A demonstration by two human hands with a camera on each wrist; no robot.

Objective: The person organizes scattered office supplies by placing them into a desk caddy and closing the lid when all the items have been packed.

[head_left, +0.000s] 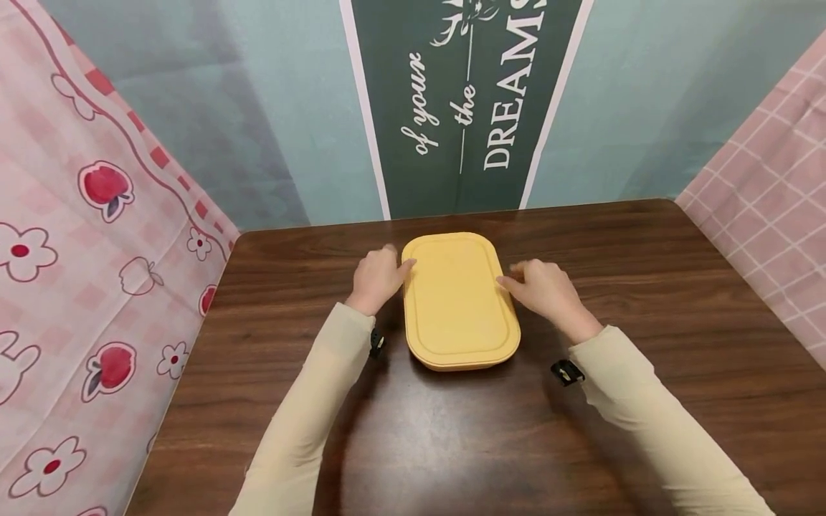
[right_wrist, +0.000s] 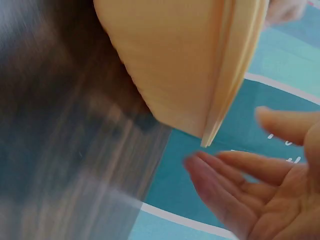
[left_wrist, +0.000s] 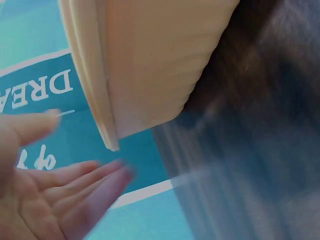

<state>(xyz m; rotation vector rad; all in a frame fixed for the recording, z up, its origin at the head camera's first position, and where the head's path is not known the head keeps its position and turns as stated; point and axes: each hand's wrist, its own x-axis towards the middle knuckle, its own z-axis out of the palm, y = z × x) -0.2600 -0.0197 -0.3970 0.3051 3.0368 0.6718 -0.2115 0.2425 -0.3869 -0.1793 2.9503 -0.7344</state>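
A yellow lidded box [head_left: 459,299] with rounded corners lies flat on the dark wooden table [head_left: 645,301]. My left hand [head_left: 377,278] is at its left edge, fingertips near or just touching the lid rim. My right hand [head_left: 542,288] is at its right edge in the same way. In the left wrist view the left hand [left_wrist: 55,190] has straight, spread fingers beside the box [left_wrist: 150,65], holding nothing. In the right wrist view the right hand [right_wrist: 260,195] is likewise spread beside the box [right_wrist: 180,60]. Both wrist views are blurred.
A green banner [head_left: 461,100] with white lettering hangs on the teal wall behind the table. Pink patterned cloth [head_left: 84,272] borders the left side and pink checked cloth [head_left: 768,193] the right. Bare tabletop lies in front of the box.
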